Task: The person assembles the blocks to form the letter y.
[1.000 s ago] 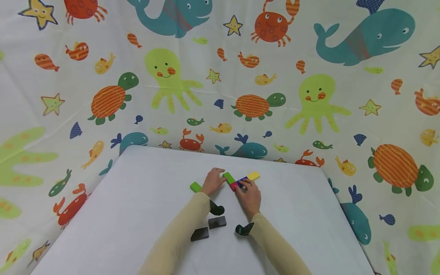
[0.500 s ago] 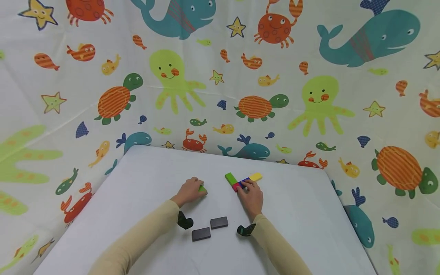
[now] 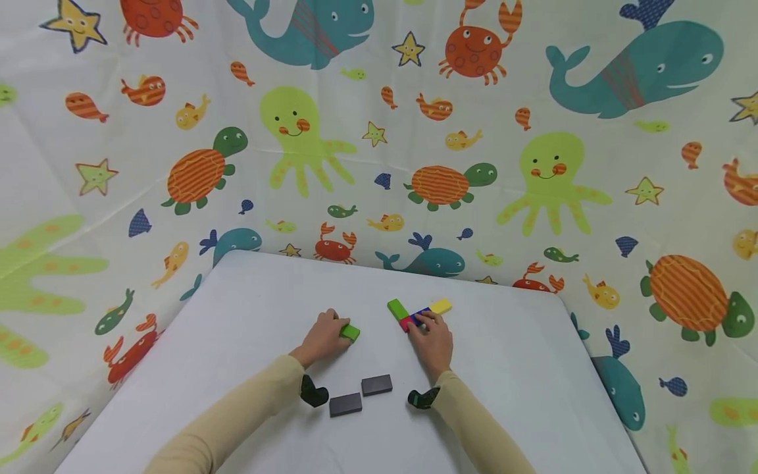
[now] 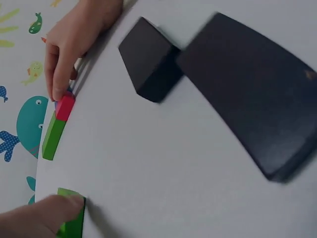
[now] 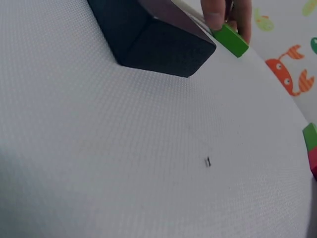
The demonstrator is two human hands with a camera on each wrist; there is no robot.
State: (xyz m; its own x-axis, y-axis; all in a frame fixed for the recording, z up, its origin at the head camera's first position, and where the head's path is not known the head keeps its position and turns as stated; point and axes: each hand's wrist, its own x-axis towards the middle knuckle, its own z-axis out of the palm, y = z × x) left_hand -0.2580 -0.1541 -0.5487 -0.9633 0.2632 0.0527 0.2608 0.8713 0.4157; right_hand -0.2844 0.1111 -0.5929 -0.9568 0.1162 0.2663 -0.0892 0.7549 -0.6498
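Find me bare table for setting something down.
Free: table right of the right hand; table between the green block in the left hand, the red block and dark blocks. Crowded: around the red block: right hand, blue block, yellow block, second green block.

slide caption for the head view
Left hand gripping a green block, right hand holding a blue block, two black blocks nearer the camera.

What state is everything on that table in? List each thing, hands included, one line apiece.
Left hand: gripping a loose green block
Loose green block: held, apart from the other colored blocks
Right hand: fingers bent, holding the blue block
Blue block: partly hidden by fingers
Red block: end to end with the second green block
Second green block: lying flat
Yellow block: lying flat
Two dark blocks: lying flat, untouched
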